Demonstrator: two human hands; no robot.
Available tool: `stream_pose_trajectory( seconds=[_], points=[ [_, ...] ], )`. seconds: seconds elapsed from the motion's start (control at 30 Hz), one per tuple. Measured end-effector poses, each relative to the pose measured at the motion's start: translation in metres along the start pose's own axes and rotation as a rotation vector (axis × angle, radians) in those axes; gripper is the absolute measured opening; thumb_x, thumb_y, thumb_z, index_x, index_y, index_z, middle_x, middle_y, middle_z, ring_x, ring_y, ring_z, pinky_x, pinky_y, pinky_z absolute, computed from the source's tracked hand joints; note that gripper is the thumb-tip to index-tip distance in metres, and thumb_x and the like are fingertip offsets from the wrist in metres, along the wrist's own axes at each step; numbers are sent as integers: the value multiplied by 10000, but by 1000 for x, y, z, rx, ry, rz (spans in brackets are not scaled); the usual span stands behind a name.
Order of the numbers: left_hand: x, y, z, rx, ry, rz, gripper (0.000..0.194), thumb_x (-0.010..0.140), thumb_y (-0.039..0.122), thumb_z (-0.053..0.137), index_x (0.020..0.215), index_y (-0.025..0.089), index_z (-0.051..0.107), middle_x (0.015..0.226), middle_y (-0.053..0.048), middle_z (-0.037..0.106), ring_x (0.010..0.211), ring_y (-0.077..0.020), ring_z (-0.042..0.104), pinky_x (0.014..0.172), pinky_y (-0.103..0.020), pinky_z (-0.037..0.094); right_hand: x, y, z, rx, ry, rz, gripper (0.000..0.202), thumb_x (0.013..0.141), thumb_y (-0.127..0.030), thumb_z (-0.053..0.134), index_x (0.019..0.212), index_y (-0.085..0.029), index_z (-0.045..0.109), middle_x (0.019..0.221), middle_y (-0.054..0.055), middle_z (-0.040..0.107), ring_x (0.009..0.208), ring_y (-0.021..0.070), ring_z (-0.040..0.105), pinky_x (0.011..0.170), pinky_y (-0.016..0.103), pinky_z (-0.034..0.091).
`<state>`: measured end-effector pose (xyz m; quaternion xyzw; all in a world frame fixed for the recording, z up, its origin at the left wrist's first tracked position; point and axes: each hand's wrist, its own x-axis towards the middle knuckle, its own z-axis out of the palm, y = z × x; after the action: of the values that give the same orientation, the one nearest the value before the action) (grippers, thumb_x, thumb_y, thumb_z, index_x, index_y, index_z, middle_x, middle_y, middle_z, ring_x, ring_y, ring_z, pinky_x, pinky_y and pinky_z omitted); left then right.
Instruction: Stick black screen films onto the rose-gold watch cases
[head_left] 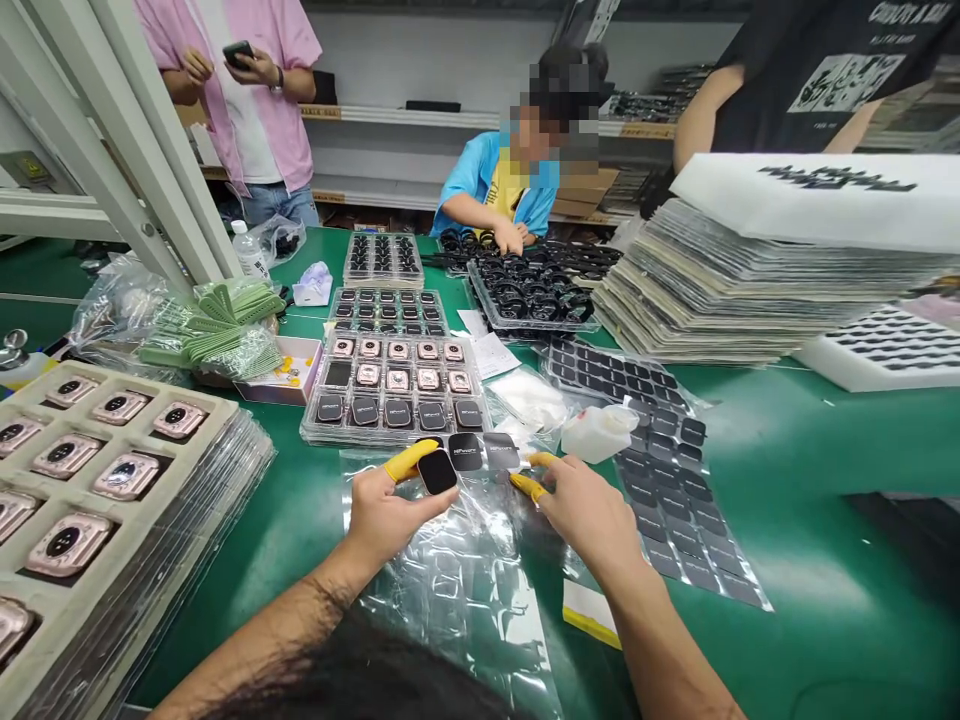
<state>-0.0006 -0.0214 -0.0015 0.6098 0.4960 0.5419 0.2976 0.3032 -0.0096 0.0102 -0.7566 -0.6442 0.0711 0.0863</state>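
Note:
My left hand (386,510), its index finger in a yellow finger cot, grips a square watch body (437,472) by its edges, dark screen toward me. Just beyond it are grey square screen films (501,451) with white lettering, on a clear backing sheet (457,590) that spreads below my hands. My right hand (589,505), with yellow cots on two fingers, pinches the right edge of this sheet beside the end film. Ahead stands a clear tray (319,425) of pink-framed watch bodies, several in the front row covered by lettered grey films.
At left rises a stack of beige trays (217,420) with watch bodies. Green straps (225,325) lie behind it. A white squeeze bottle (600,432) and dark film sheets (675,490) lie right. Tall stacked trays (697,285) stand far right. A co-worker (491,190) handles black straps opposite.

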Motion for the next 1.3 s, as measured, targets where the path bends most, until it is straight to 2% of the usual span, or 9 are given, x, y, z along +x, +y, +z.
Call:
stream_pose_trajectory(
  seconds=[0.07, 0.17, 0.23, 0.33, 0.6, 0.83, 1.0, 1.13, 1.3],
  points=[
    [0, -2, -1, -4, 2, 17, 501, 790, 447, 1126, 1236, 261, 991, 999, -59, 979, 824, -351, 941, 879, -506, 837, 1, 0, -6, 129, 124, 53, 243, 1005, -403, 808, 1174, -267, 918, 1100, 151, 788, 800, 305, 736, 690, 419, 513],
    [1, -4, -1, 0, -33, 45, 524, 802, 463, 1119, 1267, 261, 985, 1009, -57, 981, 823, -349, 943, 867, -495, 838, 3, -7, -13, 708, 249, 30, 549, 1024, -693, 786, 1398, -298, 858, 1206, 138, 803, 988, 328, 770, 817, 461, 642],
    [1, -5, -2, -1, -63, 81, 527, 808, 477, 1117, 1271, 266, 982, 1008, -56, 981, 808, -341, 941, 843, -478, 838, 2, -17, -14, 1098, 113, -25, 736, 896, -798, 926, 1444, -319, 817, 1216, 106, 824, 1093, 317, 787, 933, 462, 685],
    [3, -5, -4, 8, -89, 161, 483, 827, 468, 1108, 1247, 264, 984, 1026, -65, 982, 804, -338, 941, 819, -464, 835, -1, -32, -14, 1348, -93, -5, 857, 648, -720, 1152, 1323, -294, 839, 1025, 44, 806, 997, 263, 784, 934, 417, 687],
    [14, -5, -11, 11, -208, 159, 466, 804, 386, 1116, 1235, 286, 970, 1142, -71, 984, 956, -354, 955, 988, -528, 831, 1, -36, -16, 1365, -190, 40, 737, 609, -748, 1141, 1082, -252, 870, 822, -1, 766, 720, 197, 704, 726, 385, 641],
    [16, 10, -8, -187, -214, -246, 564, 755, 366, 1113, 1272, 213, 948, 1110, -74, 986, 1020, -334, 967, 1061, -502, 818, 0, -42, -10, 1250, -127, -42, 652, 699, -857, 1033, 920, -265, 872, 828, 41, 790, 746, 241, 697, 761, 442, 614],
    [18, 19, -4, -298, -221, -477, 635, 732, 315, 1112, 1321, 182, 915, 1139, -106, 984, 1043, -314, 969, 1050, -472, 812, -1, -32, -26, 1336, 74, -79, 653, 713, -930, 978, 791, -323, 749, 1108, 68, 808, 975, 285, 712, 880, 482, 609],
    [13, 17, 0, -220, -278, -412, 578, 731, 252, 1100, 1285, 198, 944, 1120, -99, 984, 1044, -322, 968, 1081, -478, 802, -15, -40, -34, 1411, -138, 9, 635, 689, -879, 1039, 926, -337, 811, 885, 15, 759, 759, 223, 631, 741, 422, 564],
    [9, 18, 3, -149, -368, -336, 523, 732, 207, 1062, 1247, 213, 973, 1094, -67, 985, 1043, -338, 969, 1049, -460, 810, -35, -76, -21, 1340, -274, 117, 656, 588, -702, 1167, 933, -242, 851, 875, 42, 816, 863, 243, 746, 835, 401, 619]
  ],
)
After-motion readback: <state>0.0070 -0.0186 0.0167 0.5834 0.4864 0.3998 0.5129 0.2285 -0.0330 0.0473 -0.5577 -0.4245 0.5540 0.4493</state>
